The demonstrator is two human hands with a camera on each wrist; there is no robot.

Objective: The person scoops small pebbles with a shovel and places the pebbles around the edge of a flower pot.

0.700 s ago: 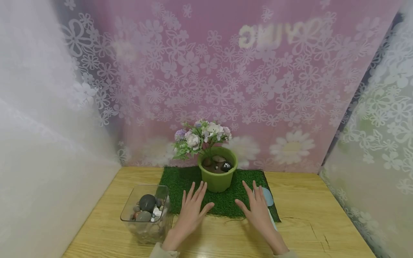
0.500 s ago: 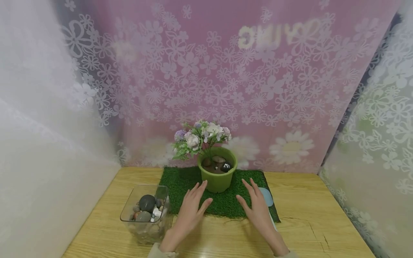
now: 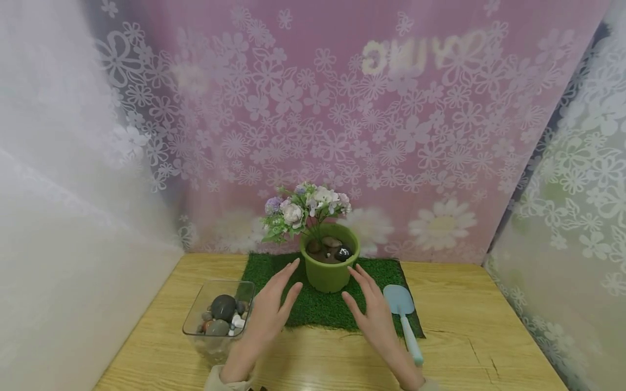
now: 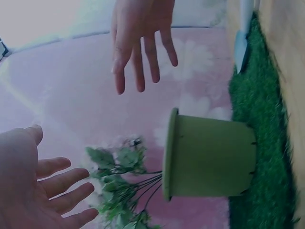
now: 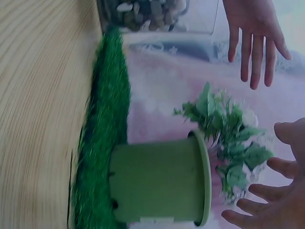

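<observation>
A green flowerpot (image 3: pixel 329 276) stands upright on a mat of artificial grass (image 3: pixel 325 315). Artificial flowers (image 3: pixel 308 209) in white, pink and purple lean left out of it, and stones (image 3: pixel 344 253) lie on the brown fill inside. My left hand (image 3: pixel 274 304), fingers extended and thumb apart, hovers in front of the pot's left side. On the other side my right hand (image 3: pixel 373 315) is held likewise, its fingertips close to the pot in the head view. Both wrist views show the hands apart from the pot (image 4: pixel 209 157), holding nothing.
A clear plastic container (image 3: pixel 220 347) of several stones stands left on the wooden table (image 3: pixel 459 326), partly behind my left forearm. A light blue garden trowel (image 3: pixel 398 300) lies on the mat's right edge, its handle over the table. Patterned curtains (image 3: pixel 342 108) enclose the back and sides.
Both hands have shifted left; the left now overlaps the container's edge and the right is nearer the pot. The trowel, earlier mostly covered by my right hand, now shows.
</observation>
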